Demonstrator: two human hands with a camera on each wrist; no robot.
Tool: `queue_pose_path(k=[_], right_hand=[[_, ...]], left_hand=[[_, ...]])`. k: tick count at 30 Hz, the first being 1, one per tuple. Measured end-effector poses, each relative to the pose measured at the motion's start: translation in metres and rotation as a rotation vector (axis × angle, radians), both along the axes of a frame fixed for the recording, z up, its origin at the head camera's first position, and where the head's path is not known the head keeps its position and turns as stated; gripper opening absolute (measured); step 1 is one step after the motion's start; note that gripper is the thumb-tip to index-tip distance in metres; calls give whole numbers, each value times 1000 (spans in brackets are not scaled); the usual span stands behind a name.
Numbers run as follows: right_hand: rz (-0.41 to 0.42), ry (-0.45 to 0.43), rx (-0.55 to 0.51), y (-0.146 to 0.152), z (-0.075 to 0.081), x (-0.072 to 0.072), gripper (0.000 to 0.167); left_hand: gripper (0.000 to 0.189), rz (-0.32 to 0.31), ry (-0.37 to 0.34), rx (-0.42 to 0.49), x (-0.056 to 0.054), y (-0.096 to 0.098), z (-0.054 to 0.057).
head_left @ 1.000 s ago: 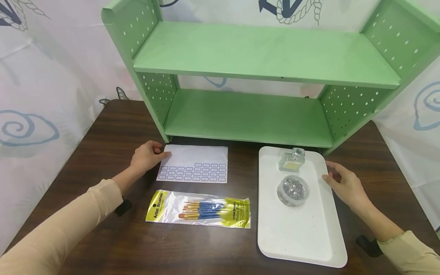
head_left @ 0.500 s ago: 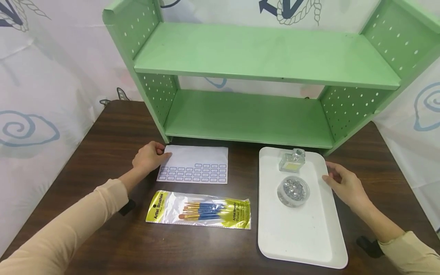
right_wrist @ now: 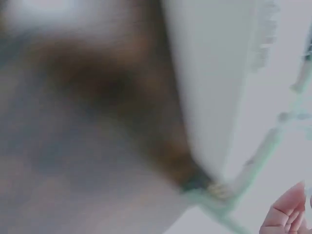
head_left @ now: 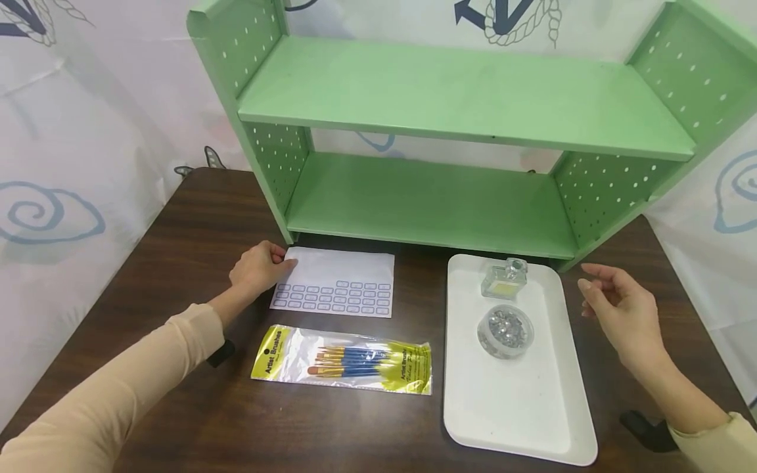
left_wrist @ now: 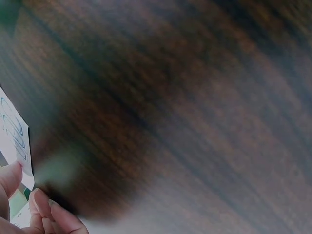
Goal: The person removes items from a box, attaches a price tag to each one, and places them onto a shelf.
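Observation:
My left hand (head_left: pixel 255 270) pinches the left edge of a white label sheet (head_left: pixel 334 263) printed with rows of small blue-framed labels. In the left wrist view the thumb (left_wrist: pixel 10 178) lies over the edge of the sheet (left_wrist: pixel 15 141), with the fingers beneath. To the right of a white tray (head_left: pixel 526 401), my right hand (head_left: pixel 629 309) hovers with loosely bent fingers and nothing in them. A clear glass bottle (head_left: pixel 504 279) with a stopper stands in the tray, and in front of it is a round clear tub (head_left: pixel 505 330) of silvery pieces.
A green two-tier shelf (head_left: pixel 461 92) rises behind the sheet and tray. Nearer me lies a packet of artist brushes (head_left: pixel 349 361), blue-handled, in clear and yellow wrapping. All of it is on a dark wooden table (head_left: pixel 236 420).
My right hand has let go of the tray's right edge and moved away to the right. The left hand stays at the label sheet; the head view has shifted slightly.

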State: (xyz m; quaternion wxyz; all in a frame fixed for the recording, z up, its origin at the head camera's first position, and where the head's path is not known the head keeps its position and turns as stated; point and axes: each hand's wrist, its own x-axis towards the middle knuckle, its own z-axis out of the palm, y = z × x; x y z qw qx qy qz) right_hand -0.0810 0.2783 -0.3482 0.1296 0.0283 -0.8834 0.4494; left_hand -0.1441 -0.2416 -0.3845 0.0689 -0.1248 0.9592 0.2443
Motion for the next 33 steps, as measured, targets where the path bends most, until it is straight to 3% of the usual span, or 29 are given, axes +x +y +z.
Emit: queue_pose_path(k=[3, 6, 10, 13, 17, 21, 28, 33], right_hand=[[58, 57, -79, -26, 20, 1, 23], [200, -1, -155, -64, 37, -1, 26], [372, -233, -268, -115, 45, -9, 33], [418, -426, -345, -148, 39, -19, 34], [398, -611, -438, -181, 23, -30, 38], [341, -707, -495, -201, 6, -41, 43], [271, -761, -498, -220, -11, -52, 47], [265, -773, -488, -230, -16, -55, 47]], left_hand=[[40, 2, -1, -6, 0, 0, 0], [39, 11, 4, -11, 1, 0, 1], [39, 14, 4, -16, 2, -1, 0], [39, 12, 7, -16, 2, 0, -1], [39, 5, 15, -17, 1, 1, -1], [38, -2, 12, -22, 2, 1, 0], [39, -6, 10, -23, 2, 1, 1], [38, -1, 16, -19, 2, 0, 0]])
